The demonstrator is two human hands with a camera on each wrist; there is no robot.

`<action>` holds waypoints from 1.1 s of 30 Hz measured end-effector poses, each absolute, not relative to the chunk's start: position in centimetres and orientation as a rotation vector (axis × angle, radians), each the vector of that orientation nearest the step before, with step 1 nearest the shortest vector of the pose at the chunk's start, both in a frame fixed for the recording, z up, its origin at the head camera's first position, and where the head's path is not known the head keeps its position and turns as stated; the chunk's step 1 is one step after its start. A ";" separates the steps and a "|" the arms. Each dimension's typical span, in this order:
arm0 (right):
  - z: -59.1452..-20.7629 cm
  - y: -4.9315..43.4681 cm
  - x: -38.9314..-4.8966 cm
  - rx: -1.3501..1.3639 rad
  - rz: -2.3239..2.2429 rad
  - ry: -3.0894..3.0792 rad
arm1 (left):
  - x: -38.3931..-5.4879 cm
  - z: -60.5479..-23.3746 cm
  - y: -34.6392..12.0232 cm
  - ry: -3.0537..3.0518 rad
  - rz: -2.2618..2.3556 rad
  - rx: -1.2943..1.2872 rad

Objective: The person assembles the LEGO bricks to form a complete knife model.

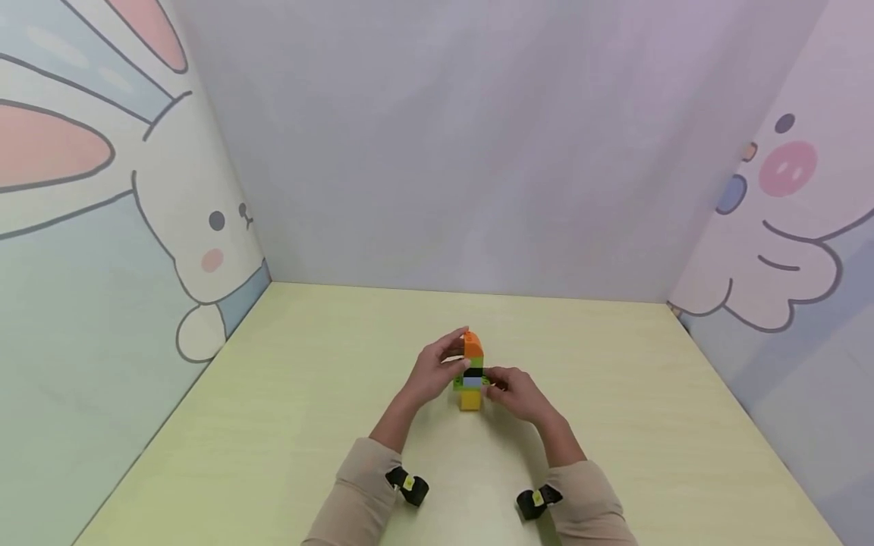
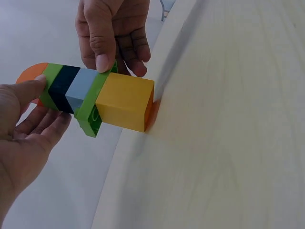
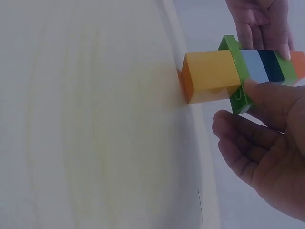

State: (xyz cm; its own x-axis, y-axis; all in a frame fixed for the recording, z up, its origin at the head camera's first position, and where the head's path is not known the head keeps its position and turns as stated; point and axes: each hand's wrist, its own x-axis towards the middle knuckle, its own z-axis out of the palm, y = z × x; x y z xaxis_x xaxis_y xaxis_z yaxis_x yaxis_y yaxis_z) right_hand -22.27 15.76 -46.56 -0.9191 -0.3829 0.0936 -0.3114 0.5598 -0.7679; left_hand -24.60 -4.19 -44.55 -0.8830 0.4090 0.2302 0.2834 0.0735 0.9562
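An upright tower of toy building blocks stands on the table between the two hands. From the bottom up it has a yellow block (image 2: 125, 100), a wider green plate (image 3: 235, 62), a light blue block (image 2: 84, 85), a dark block (image 2: 63, 88), a green block (image 2: 50, 81) and a rounded orange block (image 1: 473, 345). The left hand (image 1: 432, 373) holds the upper part, its thumb on the upper green block and fingers round the far side. With its thumb on the plate's right end, the right hand (image 1: 519, 394) pinches the green plate; its other fingers are loosely bent.
The pale wooden table (image 1: 287, 425) spreads around the tower. Behind it rises a plain light wall (image 1: 437, 152). Side panels carry a cartoon rabbit (image 1: 184, 212) on the left and a pink-cheeked figure (image 1: 785, 227) on the right. Black wrist cameras sit at both sleeves.
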 end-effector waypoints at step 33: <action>-47.2 14.0 -21.9 -0.465 -1.506 2.717 | -25.7 -44.9 -3.6 2.251 2.017 0.608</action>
